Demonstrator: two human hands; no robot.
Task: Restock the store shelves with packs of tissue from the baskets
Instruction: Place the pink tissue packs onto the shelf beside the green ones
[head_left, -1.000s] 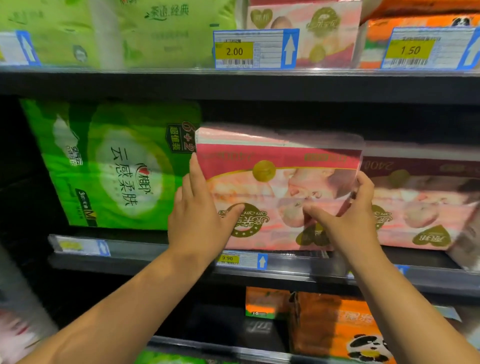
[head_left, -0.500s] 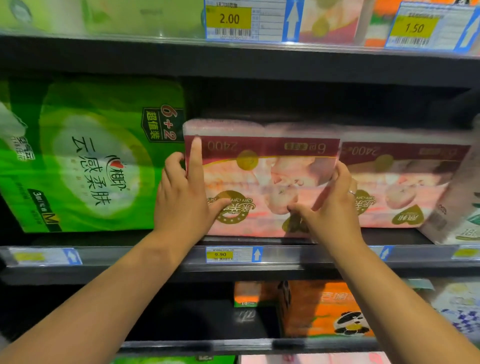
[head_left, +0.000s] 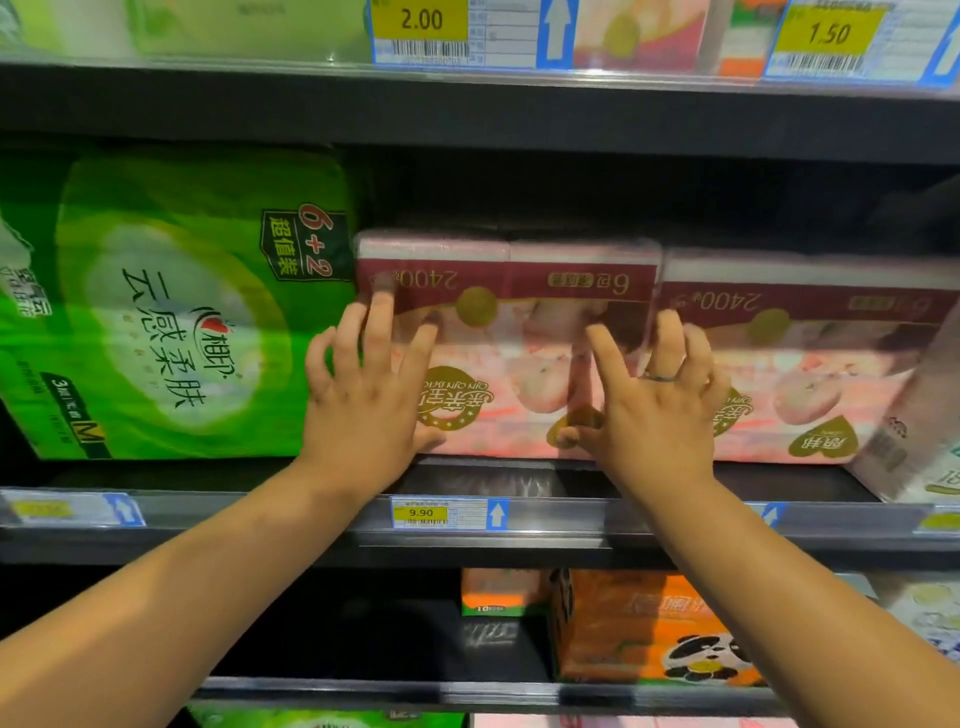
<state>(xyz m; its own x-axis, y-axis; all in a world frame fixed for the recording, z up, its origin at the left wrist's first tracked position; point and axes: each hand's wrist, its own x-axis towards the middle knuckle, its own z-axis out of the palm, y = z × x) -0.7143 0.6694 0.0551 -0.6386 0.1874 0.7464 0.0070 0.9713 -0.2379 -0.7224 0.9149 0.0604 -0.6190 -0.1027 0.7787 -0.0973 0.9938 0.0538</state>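
Pink tissue pack (head_left: 519, 332) on shelf (head_left: 561, 525), back from front edge, between green pack (head_left: 171, 312) and second pink pack (head_left: 805, 364). Left hand (head_left: 363, 395), right hand (head_left: 654, 405) flat against front face; fingers straight, released.

Top rail, twelve o'clock: a yellow tag (head_left: 421, 20) reads "2.00". At one o'clock a second tag (head_left: 830, 32) reads "1.50". The green pack (head_left: 171, 312) at nine o'clock carries "6+2", "超值装", "云感柔肤" and "M". The pink pack (head_left: 519, 270) at centre shows "2400" and "6" upside down. The neighbouring pink pack (head_left: 810, 322), at its three o'clock, also shows "2400". Below, at six o'clock, the middle rail tag (head_left: 421, 513) reads "9.90".
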